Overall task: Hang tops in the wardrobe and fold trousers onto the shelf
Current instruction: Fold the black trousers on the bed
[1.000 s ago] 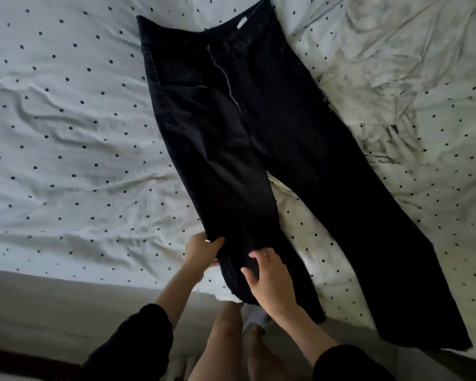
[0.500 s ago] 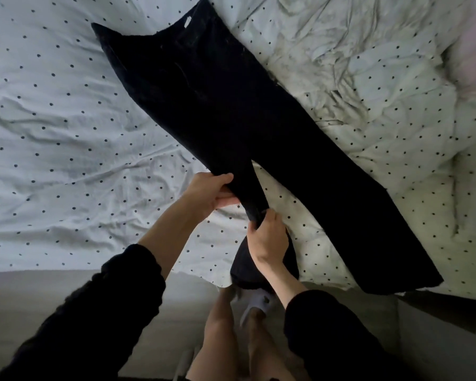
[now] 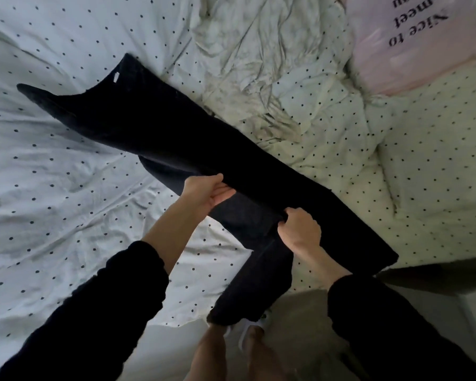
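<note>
Black trousers [image 3: 160, 130] lie slantwise on the bed, waistband at the upper left, one leg reaching to the lower right. The other leg is lifted and folded over toward that leg. My left hand [image 3: 206, 191] grips the raised leg's edge near the middle of the trousers. Lower down the same leg, my right hand [image 3: 300, 231] grips the fabric with curled fingers. That leg's hem [image 3: 248, 303] hangs down over the bed's edge.
The bed carries a white sheet with black dots [image 3: 52, 202]. A crumpled dotted duvet [image 3: 327, 119] lies on the right. A pink pillow with black lettering [image 3: 412, 39] is at the upper right. My bare legs and white shoes [image 3: 245, 334] stand at the bed's edge.
Both hands have lifted the left trouser leg and carried it rightward over the other leg. The waist has twisted, and the view has shifted to the right.
</note>
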